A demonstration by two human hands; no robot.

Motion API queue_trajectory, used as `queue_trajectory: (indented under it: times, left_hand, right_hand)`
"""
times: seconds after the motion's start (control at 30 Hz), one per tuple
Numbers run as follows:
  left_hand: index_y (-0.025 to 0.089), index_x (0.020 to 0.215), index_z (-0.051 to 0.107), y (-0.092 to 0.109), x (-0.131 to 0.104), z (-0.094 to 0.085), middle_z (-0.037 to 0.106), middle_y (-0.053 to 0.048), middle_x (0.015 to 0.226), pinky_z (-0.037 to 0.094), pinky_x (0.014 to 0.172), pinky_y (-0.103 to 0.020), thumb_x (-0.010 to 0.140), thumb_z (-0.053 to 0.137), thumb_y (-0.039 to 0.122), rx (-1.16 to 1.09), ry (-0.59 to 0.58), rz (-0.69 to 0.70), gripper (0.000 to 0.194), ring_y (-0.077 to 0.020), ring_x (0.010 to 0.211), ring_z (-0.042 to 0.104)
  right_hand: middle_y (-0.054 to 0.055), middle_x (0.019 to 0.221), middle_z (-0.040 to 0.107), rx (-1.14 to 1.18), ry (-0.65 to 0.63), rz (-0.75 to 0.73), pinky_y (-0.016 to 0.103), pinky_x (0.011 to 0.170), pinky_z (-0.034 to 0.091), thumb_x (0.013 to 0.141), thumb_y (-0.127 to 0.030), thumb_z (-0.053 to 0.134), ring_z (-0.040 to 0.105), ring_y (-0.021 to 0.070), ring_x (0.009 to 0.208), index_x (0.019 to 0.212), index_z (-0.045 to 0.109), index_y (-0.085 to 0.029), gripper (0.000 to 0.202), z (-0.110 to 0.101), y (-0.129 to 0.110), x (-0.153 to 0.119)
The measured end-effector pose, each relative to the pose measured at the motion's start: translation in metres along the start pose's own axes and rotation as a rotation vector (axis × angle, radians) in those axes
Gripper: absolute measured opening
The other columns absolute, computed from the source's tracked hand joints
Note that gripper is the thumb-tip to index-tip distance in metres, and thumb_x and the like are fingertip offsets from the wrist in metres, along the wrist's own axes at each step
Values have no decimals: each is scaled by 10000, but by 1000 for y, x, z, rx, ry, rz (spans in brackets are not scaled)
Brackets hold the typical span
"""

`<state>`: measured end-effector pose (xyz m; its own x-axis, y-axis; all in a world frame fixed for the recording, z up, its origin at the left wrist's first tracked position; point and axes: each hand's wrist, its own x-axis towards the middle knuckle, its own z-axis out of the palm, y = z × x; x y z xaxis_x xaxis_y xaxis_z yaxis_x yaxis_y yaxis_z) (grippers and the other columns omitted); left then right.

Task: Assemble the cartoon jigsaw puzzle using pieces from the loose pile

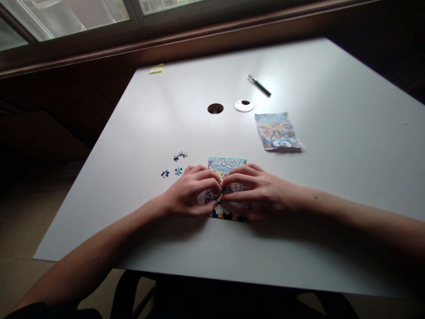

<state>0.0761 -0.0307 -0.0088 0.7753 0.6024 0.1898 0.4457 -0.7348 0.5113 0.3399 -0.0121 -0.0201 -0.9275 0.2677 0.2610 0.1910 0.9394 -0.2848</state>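
Note:
A partly put-together jigsaw puzzle [229, 162] with "Bluey" printed along its top lies in front of me, much of its middle hidden under my fingers. Between the thumb and index finger of my left hand [195, 190] is a small dark puzzle piece [219, 194], tilted over the puzzle. My right hand [259, 188] rests across the puzzle's right side, fingers spread and curved, their tips at or close to that same piece. Left of the puzzle lie several loose puzzle pieces [178, 170], some of them dark blue.
A creased Bluey picture sheet [277, 130] lies beyond my right hand. Farther back on the white table [332, 177] are a dark pen [259, 85], a round cable hole [215, 108] and its silver cover [244, 105]. A yellow sticky note [156, 69] marks the far left corner.

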Motion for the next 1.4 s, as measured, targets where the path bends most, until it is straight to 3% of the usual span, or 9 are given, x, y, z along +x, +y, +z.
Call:
queue_trajectory:
  times: [0.27,0.5,0.6,0.73,0.8,0.93,1.03,1.4]
  left_hand:
    - [239,859,660,-6,-3,-2,685,5,1075,379,981,-385,811,561,148,-60,41,63,143,-196,1056,568]
    - [263,904,662,-9,-6,-4,678,23,1124,392,970,-390,783,593,137,29,20,124,188,-207,1096,545]
    - [266,920,645,-8,-7,-4,670,21,1147,396,959,-386,775,601,142,67,4,131,196,-205,1096,542]
    - [268,914,630,-8,-7,-5,667,8,1158,392,969,-397,782,588,152,64,-29,116,180,-216,1107,536]
    - [271,919,631,-9,-7,-6,663,6,1166,391,976,-400,784,584,159,46,-44,106,182,-219,1110,533]
    - [259,955,630,-10,-6,-8,670,-11,1159,399,993,-400,798,552,172,-28,-48,86,196,-220,1106,543]
    - [235,963,627,-10,-6,-9,687,-34,1126,411,998,-395,801,525,171,-99,-28,83,202,-218,1093,566]
    - [311,1008,687,-16,-8,-14,630,-10,1251,391,1021,-443,790,600,205,-40,-97,159,257,-244,1166,516]
  right_hand:
    - [87,1261,565,3,-5,12,441,950,371,892,-361,603,467,272,1179,1259,606,-280,376,0,-1,1]
    - [79,1286,562,26,0,16,450,962,363,876,-336,617,473,274,1182,1262,590,-286,390,1,-1,1]
    - [101,1260,581,126,24,44,449,980,373,870,-303,601,483,266,1178,1314,524,-230,457,-1,1,1]
    - [107,1125,618,348,101,167,380,913,442,926,-185,453,538,211,1059,1281,505,-182,358,-5,5,1]
    - [107,1115,619,388,108,155,370,909,445,940,-176,421,543,205,1044,1242,530,-182,321,-7,6,1]
    - [106,1212,594,209,42,25,425,962,391,911,-213,482,504,243,1130,1226,580,-213,329,-6,3,1]
    - [101,1258,562,68,8,12,441,955,375,894,-278,551,480,266,1160,1241,603,-255,352,-3,-1,1]
    - [92,1276,547,-19,-13,14,443,957,380,912,-315,585,467,268,1182,1285,583,-280,374,-2,-3,0]
